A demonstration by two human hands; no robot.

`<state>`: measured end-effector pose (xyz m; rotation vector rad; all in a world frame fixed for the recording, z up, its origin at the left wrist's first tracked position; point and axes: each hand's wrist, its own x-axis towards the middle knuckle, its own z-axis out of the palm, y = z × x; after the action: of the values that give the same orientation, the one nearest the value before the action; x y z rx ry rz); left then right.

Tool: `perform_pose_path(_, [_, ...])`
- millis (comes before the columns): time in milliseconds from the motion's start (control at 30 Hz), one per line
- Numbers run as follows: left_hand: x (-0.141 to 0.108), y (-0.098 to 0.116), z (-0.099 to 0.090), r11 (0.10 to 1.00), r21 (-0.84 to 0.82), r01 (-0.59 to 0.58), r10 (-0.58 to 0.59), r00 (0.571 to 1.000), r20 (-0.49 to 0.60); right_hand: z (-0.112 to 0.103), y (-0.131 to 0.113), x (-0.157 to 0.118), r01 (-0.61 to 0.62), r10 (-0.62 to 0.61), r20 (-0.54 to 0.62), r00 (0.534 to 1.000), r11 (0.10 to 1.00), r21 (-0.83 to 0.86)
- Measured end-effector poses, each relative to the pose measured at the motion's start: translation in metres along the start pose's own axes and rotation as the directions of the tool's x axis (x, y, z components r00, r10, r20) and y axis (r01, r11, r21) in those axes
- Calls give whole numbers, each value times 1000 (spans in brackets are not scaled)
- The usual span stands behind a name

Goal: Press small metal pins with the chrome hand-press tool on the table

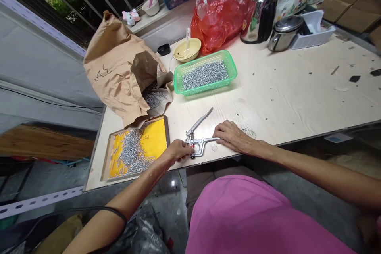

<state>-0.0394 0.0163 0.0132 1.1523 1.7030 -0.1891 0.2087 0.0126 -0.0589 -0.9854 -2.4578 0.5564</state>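
Silver hand-press pliers (200, 143) with a spring lie on the table near its front edge, handles spread apart. My right hand (230, 135) is closed around the end of the lower handle, its side resting on the tabletop. At the jaw end, my left hand (180, 151) pinches with fingers together; whatever they hold there is hidden. To the left, a shallow cardboard tray (167, 131) with a yellow bottom contains a heap of small silver metal pins (131, 151). Behind the pliers stands a green plastic basket (205, 89) filled with similar small pins.
A torn brown paper bag (116, 75) with more pins spilling out lies at the back left. Behind the basket are a yellow bowl (193, 47), a red plastic bag (220, 20), a kettle (258, 12) and a steel pot (284, 33). Dark scraps (355, 78) dot the right side.
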Motion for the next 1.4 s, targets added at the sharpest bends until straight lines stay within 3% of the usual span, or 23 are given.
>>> perform_pose_path(400, [-2,-8,7,985,-163,62,-39,989,142,4,-2,1,-22,24,16,1000,997,-79])
perform_pose_path(567, [-4,-13,13,988,-151,44,-26,993,118,4,-2,1,-31,33,30,999,996,-85])
perform_pose_path(767, [-7,-12,15,987,-156,44,-25,993,119,-21,0,-2,47,-45,88,995,999,-20])
perform_pose_path(900, [-6,-13,14,984,-172,51,-32,993,111,-40,9,20,54,-33,195,980,993,-106])
perform_pose_path(1033, [-6,-14,15,983,-175,62,-44,993,105,-41,14,49,101,-31,349,937,978,-184])
perform_pose_path(1400, [-8,-15,16,980,-196,40,-20,994,104,-41,19,73,177,-69,402,913,955,-237])
